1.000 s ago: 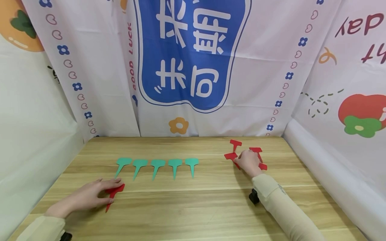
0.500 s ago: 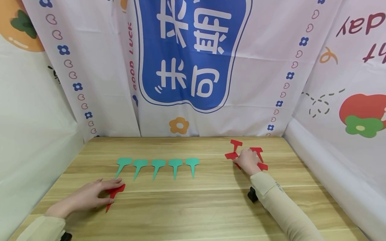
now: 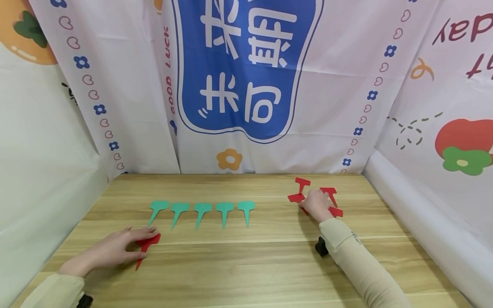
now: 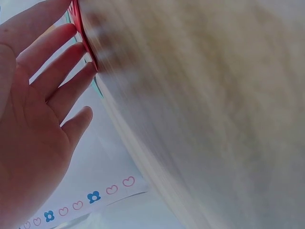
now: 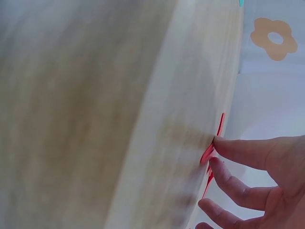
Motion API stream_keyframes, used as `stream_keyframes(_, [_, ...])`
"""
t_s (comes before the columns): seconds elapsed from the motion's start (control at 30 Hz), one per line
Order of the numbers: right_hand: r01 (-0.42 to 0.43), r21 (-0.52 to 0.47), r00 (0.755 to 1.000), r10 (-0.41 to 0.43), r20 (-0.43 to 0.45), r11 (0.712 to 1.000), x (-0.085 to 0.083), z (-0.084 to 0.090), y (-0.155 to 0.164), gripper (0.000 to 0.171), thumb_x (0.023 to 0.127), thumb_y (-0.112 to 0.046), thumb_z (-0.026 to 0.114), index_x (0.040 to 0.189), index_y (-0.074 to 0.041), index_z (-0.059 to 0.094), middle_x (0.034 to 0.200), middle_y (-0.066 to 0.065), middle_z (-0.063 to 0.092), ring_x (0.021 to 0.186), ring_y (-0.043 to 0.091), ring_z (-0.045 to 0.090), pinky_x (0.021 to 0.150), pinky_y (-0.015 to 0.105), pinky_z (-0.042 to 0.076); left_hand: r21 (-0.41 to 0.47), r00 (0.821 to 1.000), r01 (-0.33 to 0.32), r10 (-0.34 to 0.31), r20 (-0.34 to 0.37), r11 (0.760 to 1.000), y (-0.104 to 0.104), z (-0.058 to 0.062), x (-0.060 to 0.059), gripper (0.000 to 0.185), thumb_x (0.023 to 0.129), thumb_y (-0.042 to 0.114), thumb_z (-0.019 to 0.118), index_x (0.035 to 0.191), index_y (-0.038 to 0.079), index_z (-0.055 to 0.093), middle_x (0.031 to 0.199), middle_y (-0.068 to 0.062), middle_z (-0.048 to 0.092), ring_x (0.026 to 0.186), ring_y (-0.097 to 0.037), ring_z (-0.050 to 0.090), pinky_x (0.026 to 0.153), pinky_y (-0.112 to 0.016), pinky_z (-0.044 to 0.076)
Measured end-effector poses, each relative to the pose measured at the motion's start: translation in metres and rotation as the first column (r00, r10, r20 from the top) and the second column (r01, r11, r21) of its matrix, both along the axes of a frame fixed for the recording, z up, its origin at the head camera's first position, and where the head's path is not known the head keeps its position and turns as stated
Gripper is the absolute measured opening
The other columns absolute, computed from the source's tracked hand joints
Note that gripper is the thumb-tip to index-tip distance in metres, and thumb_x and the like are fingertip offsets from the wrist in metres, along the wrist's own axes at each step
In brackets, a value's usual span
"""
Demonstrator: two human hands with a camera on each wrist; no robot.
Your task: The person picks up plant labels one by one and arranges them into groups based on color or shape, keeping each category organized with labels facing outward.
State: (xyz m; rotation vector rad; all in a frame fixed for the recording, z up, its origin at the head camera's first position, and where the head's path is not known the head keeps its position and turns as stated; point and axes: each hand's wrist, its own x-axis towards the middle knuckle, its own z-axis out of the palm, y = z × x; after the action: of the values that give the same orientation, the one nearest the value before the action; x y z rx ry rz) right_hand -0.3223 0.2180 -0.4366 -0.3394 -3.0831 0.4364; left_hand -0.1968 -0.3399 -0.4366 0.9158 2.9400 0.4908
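My left hand (image 3: 129, 244) lies flat at the front left of the wooden table (image 3: 246, 265), its straight fingers (image 4: 57, 62) resting on a red plant label (image 3: 148, 243) whose spike points toward me; in the left wrist view that label (image 4: 82, 33) shows as a thin red edge. My right hand (image 3: 316, 204) rests on a small heap of red T-shaped labels (image 3: 302, 184) at the back right, fingertips (image 5: 224, 143) touching one red label (image 5: 208, 155). Neither hand grips anything.
Several green plant labels (image 3: 201, 209) lie in a neat row across the middle left, spikes toward me. Printed cloth walls (image 3: 246, 85) enclose the table at the back and both sides. A black wrist camera (image 3: 321, 248) hangs under my right sleeve.
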Motion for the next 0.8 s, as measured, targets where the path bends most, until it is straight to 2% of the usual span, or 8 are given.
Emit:
stream_keyframes(0.13, [0.006,-0.011,1.000,-0.006,0.008,1.000,0.0000,-0.0003,0.0002,0.034,0.078,-0.035,0.075,0.075,-0.004,0.062,0.097,0.021,0.060,0.103,0.044,0.047,0.077,0.053,0.047,0.004,1.000,-0.003,0.003,0.010,1.000,-0.0001,0.0002,-0.0004,0.058,0.084,0.051,0.064,0.132,0.018,0.058,0.139,-0.009,0.053,0.122,-0.038,0.052,0.094,0.006,-0.010])
stream_keyframes(0.2, [0.007,-0.011,1.000,-0.007,0.011,1.000,-0.0009,-0.0008,0.0005,0.034,0.078,-0.035,0.075,0.076,-0.003,0.063,0.097,0.021,0.059,0.104,0.044,0.047,0.078,0.053,0.047,0.003,1.000,-0.007,0.007,0.012,1.000,0.0000,0.0008,-0.0001,0.058,0.084,0.051,0.064,0.132,0.019,0.058,0.139,-0.008,0.053,0.122,-0.038,0.052,0.099,0.004,-0.007])
stream_keyframes(0.3, [0.010,-0.015,1.000,-0.010,0.017,1.000,-0.0017,-0.0010,0.0007,0.034,0.078,-0.034,0.075,0.079,-0.002,0.064,0.097,0.021,0.059,0.103,0.044,0.046,0.077,0.053,0.047,-0.009,1.000,-0.018,0.018,0.001,1.000,0.0000,0.0017,0.0003,0.058,0.084,0.052,0.064,0.131,0.020,0.058,0.139,-0.006,0.054,0.122,-0.036,0.053,0.114,-0.012,0.012])
stream_keyframes(0.37, [0.014,-0.018,1.000,-0.013,0.022,1.000,-0.0023,-0.0008,0.0007,0.035,0.078,-0.035,0.075,0.082,-0.001,0.065,0.097,0.021,0.059,0.103,0.043,0.046,0.076,0.053,0.048,-0.017,1.000,-0.026,0.025,-0.013,1.000,-0.0005,0.0018,0.0004,0.057,0.083,0.052,0.064,0.130,0.020,0.059,0.138,-0.005,0.054,0.122,-0.035,0.053,0.113,-0.021,0.022])
stream_keyframes(0.43, [0.015,-0.025,1.000,-0.015,0.025,1.000,-0.0021,-0.0005,0.0005,0.035,0.078,-0.034,0.075,0.084,-0.001,0.065,0.097,0.021,0.058,0.102,0.043,0.047,0.075,0.052,0.049,-0.024,0.999,-0.030,0.029,-0.026,0.999,-0.0014,0.0013,0.0002,0.057,0.083,0.052,0.065,0.130,0.021,0.059,0.138,-0.004,0.055,0.122,-0.034,0.054,0.111,-0.025,0.027])
stream_keyframes(0.57, [0.013,-0.034,1.000,-0.012,0.029,0.999,-0.0016,0.0005,0.0005,0.034,0.079,-0.034,0.074,0.084,-0.001,0.065,0.098,0.022,0.058,0.102,0.043,0.047,0.075,0.053,0.049,-0.025,0.999,-0.034,0.033,-0.041,0.999,-0.0029,0.0010,0.0002,0.056,0.083,0.051,0.066,0.130,0.022,0.059,0.137,-0.003,0.056,0.121,-0.033,0.055,0.111,-0.017,0.023])
stream_keyframes(0.73, [0.013,-0.044,0.999,-0.011,0.033,0.999,-0.0003,0.0024,-0.0002,0.033,0.079,-0.034,0.075,0.081,-0.002,0.065,0.102,0.023,0.056,0.103,0.044,0.046,0.076,0.054,0.049,-0.021,0.998,-0.032,0.031,-0.050,0.999,-0.0036,0.0006,-0.0001,0.057,0.083,0.051,0.065,0.130,0.021,0.059,0.136,-0.004,0.056,0.121,-0.034,0.055,0.109,-0.005,0.010])
stream_keyframes(0.8, [0.011,-0.046,0.999,-0.009,0.036,0.999,-0.0001,0.0028,-0.0004,0.033,0.079,-0.034,0.075,0.081,-0.002,0.065,0.102,0.023,0.055,0.103,0.044,0.045,0.076,0.053,0.049,-0.022,0.998,-0.034,0.032,-0.050,0.999,-0.0038,0.0004,-0.0003,0.057,0.083,0.051,0.066,0.130,0.020,0.060,0.136,-0.004,0.056,0.121,-0.034,0.055,0.109,-0.005,0.011])
